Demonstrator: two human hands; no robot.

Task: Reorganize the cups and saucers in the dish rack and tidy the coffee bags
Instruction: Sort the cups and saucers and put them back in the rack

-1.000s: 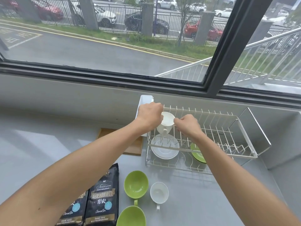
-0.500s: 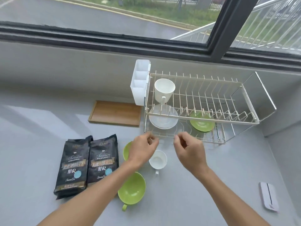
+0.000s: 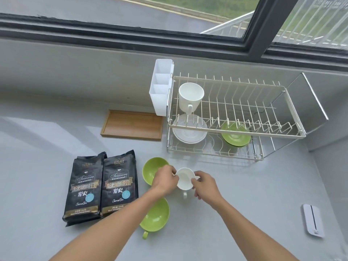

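Note:
A small white cup [image 3: 185, 180] stands on the grey counter, its handle toward me. My left hand [image 3: 165, 180] grips its left rim and my right hand [image 3: 204, 184] its right rim. Two green cups lie beside it: one [image 3: 151, 169] partly behind my left hand, the other [image 3: 155, 216] under my left forearm. A wire dish rack [image 3: 235, 136] stands beyond, with a white cup [image 3: 190, 97] on its upper tier, a white saucer [image 3: 189, 131] and a green saucer [image 3: 235, 134] below. Two black coffee bags [image 3: 100, 187] lie flat at the left.
A white cutlery holder [image 3: 162, 87] hangs on the rack's left end. A bamboo tray [image 3: 132, 125] lies left of the rack. A white flat device [image 3: 312, 220] rests at the right. The window sill wall runs behind the counter.
Both hands left the white cup on the rack's upper tier, came down toward me, and closed on the small white cup on the counter. The view tilted downward.

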